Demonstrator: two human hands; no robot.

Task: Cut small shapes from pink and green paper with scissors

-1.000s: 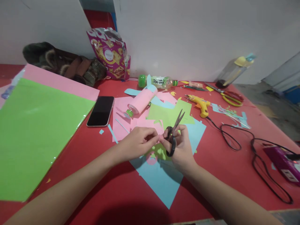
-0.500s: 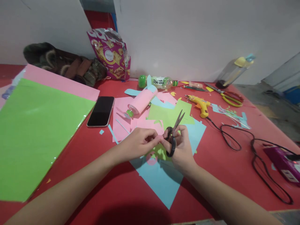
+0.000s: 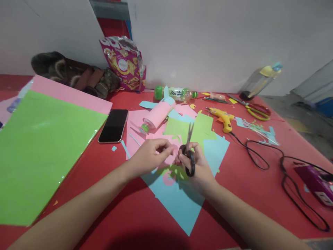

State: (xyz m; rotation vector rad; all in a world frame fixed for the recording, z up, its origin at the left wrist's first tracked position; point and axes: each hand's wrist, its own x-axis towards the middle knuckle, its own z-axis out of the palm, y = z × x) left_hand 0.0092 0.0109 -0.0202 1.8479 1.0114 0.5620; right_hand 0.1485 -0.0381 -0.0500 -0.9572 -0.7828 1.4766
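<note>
My right hand [image 3: 199, 170] is wrapped round the black-handled scissors [image 3: 191, 163], whose blades point up and away from me. My left hand [image 3: 152, 154] is closed in a pinch, its thumb and forefinger at a small piece of pink paper [image 3: 175, 149] that is partly hidden. A narrow gap separates the fingertips of both hands. Beneath them lie green paper scraps [image 3: 179, 172], a pink paper disc [image 3: 168, 178] and a blue sheet [image 3: 179, 211]. Just beyond stands out a pink-wrapped bottle [image 3: 159, 114] with blue paper blades, lying on its side.
A yellow glue gun [image 3: 222, 118] with a black cord rests at the right, near a purple power strip [image 3: 313, 184]. Larger scissors [image 3: 256, 111] lie behind it. A phone [image 3: 113, 126] and green sheets [image 3: 49, 149] are at the left. A green-capped bottle [image 3: 179, 93] lies at the back.
My hands have moved slightly apart. The scissors have turned more upright, with their blades closer together. The view has shifted a little.
</note>
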